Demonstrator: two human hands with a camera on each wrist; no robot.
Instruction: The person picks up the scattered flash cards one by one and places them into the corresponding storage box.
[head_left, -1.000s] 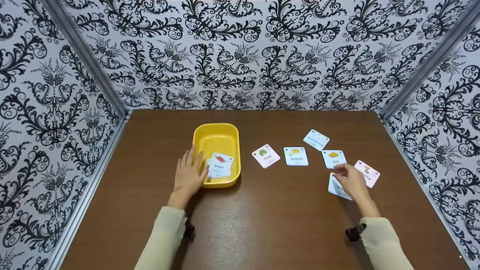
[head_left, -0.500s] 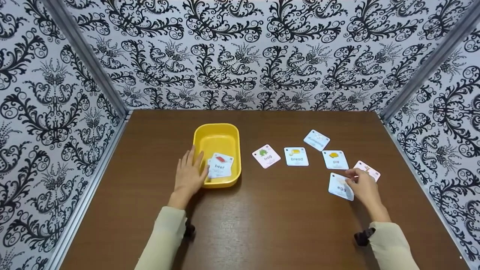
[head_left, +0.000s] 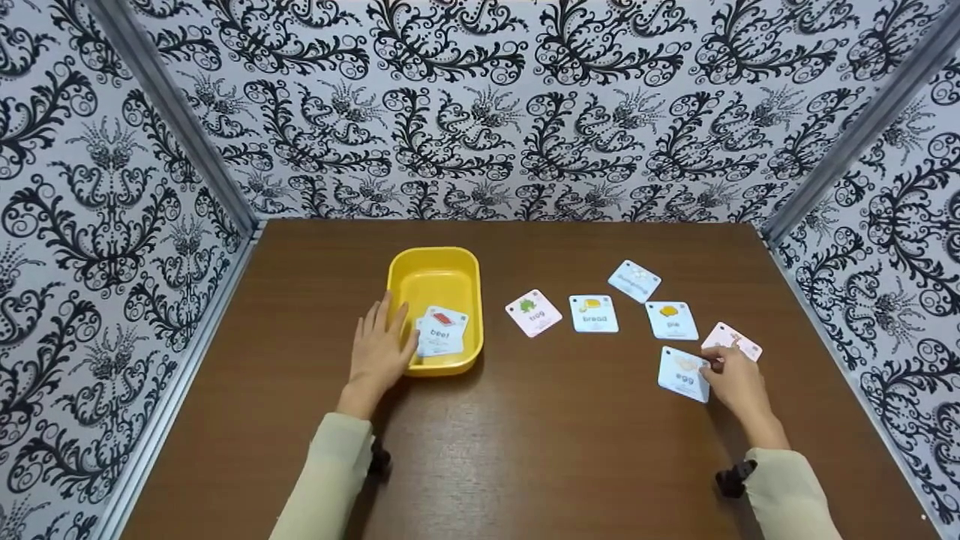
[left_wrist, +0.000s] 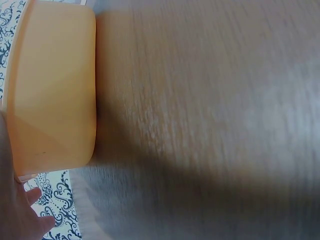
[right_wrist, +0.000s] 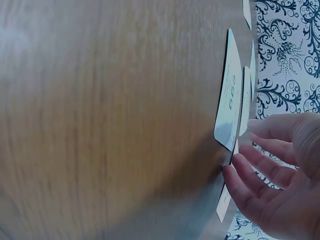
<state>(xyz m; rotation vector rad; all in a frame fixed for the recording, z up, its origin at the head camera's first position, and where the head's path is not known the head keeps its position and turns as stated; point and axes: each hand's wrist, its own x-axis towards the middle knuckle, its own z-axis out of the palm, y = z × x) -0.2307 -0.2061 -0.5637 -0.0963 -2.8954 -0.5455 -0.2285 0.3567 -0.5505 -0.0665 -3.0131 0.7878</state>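
My left hand (head_left: 379, 349) rests at the left rim of a yellow plastic tray (head_left: 471, 300), fingers spread and fairly straight. Inside the tray lies a "beef" flashcard (head_left: 441, 331), overlapping at least one other card. My right hand (head_left: 737, 382) is low over the table by the upper right corner of a pale blue "egg" flashcard (head_left: 682, 379). It partly hides a pink flashcard with an animal picture (head_left: 727, 334). In the right wrist view its fingers (right_wrist: 245, 195) are loosely bent near the tabletop, beside the egg card (right_wrist: 230, 105), with nothing visibly held.
More flashcards lie flat on the brown table (head_left: 495, 450): "frog" (head_left: 534, 313), "bread" (head_left: 594, 315), "pie" (head_left: 672, 321) and a tilted pale blue card (head_left: 634, 280). Patterned black-and-white walls (head_left: 480, 112) enclose the back and sides.
My right hand has shifted right and slightly toward me, from over the egg card's top to beside its right corner. The egg card is now mostly uncovered. My left hand stays put.
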